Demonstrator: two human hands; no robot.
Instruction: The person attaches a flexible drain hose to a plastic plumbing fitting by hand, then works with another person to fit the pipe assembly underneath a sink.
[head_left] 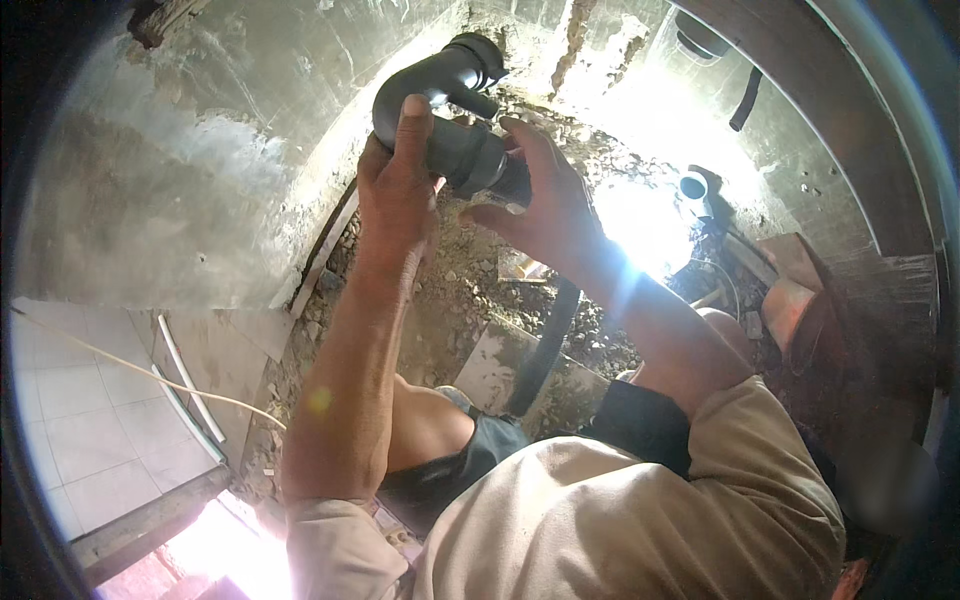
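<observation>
A black plastic drain trap (410, 92) is held up in front of me, near the far wall. Its curved bend ends in a collared socket at the top, and a short stub sticks out from its side. My left hand (398, 195) is closed around the lower arm of the bend, with the thumb on top. Just below the ribbed collar (470, 158), my right hand (555, 200) curls its thumb and fingers around the trap's straight end. The undersides of the grip are hidden.
Rubble (455, 275) covers the floor beneath. A long dark pipe (548, 350) slants beside my legs. At right lie a white pipe fitting (694, 186) in strong glare and an orange-brown curved piece (790, 305). White tubes (192, 380) and a cream cable (130, 362) are at left.
</observation>
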